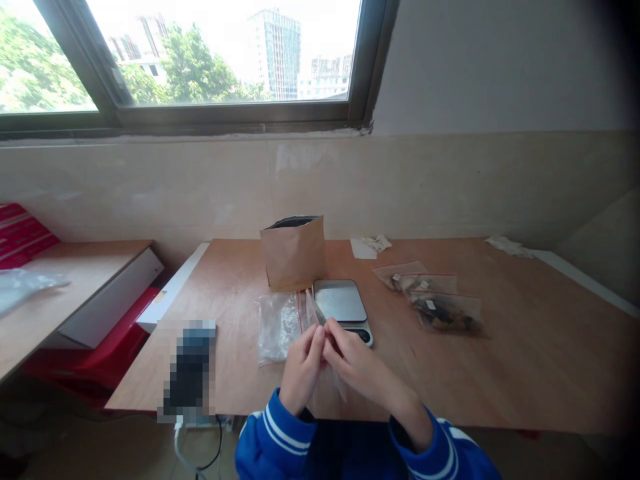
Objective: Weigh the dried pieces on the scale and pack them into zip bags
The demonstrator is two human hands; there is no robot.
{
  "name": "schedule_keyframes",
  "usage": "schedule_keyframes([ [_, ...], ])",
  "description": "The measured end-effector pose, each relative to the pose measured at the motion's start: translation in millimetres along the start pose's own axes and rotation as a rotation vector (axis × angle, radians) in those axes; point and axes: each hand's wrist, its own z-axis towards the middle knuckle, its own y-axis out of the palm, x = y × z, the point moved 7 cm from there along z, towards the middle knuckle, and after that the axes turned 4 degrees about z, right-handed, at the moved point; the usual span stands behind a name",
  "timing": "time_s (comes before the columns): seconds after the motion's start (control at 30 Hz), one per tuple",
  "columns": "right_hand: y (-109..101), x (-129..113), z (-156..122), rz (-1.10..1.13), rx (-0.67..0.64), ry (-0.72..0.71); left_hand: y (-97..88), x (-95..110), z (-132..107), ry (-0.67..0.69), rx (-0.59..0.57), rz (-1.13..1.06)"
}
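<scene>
Two hands [333,370] are close together over the near edge of a wooden table [500,373], and their fingers touch. The left hand [303,370] and the right hand [363,373] pinch a thin clear plastic bag [315,310] between them. One end of the bag sticks up past the fingers, and the other end hangs down below the right hand. Both arms wear blue sleeves [273,433] with white stripes.

Just past the hands sits a small kitchen scale [340,300] with a shiny metal top. Nothing is on it. Beside it lies a crumpled clear plastic bag [277,327]. Behind them stands a brown paper bag [294,257] — its top is open, and its inside looks dark. Off to the right lie a few small zip bags [434,283] with red edges, and the nearest ones have brown bits inside. Two bits of white paper [370,245] lie near the back of the table.

On the left, a blurred-out block [190,370] covers something on the table — you cannot tell what. A white cable [180,447] hangs below it. Further left is a lower wooden table [75,293] with a red box [20,233] behind it. Up above the tiled wall [400,187], a window [200,60] shows trees and tall buildings.
</scene>
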Motion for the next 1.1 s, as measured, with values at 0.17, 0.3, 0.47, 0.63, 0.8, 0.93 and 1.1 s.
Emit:
schedule_keyframes([
  [0.17,-3.6,7.2,3.7,-0.068,-0.003,0.027,-1.3,-1.6,4.2,0.024,-0.117,0.067],
  [0.3,-8.1,9.6,5.2,-0.002,0.077,0.012,-2.9,6.8,5.3,0.069,-0.16,0.152],
  [0.47,-19.6,13.4,5.9,0.021,0.178,-0.014,-6.5,26.3,4.7,0.168,-0.08,0.37],
  [0.63,-73.8,26.9,-3.0,0.126,0.551,0.017,-40.2,31.2,-4.8,0.123,0.152,0.358],
  [0.8,-73.3,7.1,6.4,0.472,0.426,-0.033,-50.8,16.9,-7.1,0.087,0.203,-0.018],
  [0.93,-57.9,-13.2,18.4,0.662,0.417,-0.091,-33.7,-17.7,3.6,-0.041,0.29,-0.53],
  [1.1,-30.4,-1.1,38.4,0.654,0.389,-0.061,-3.8,-39.5,23.1,-0.142,0.169,-0.751],
])
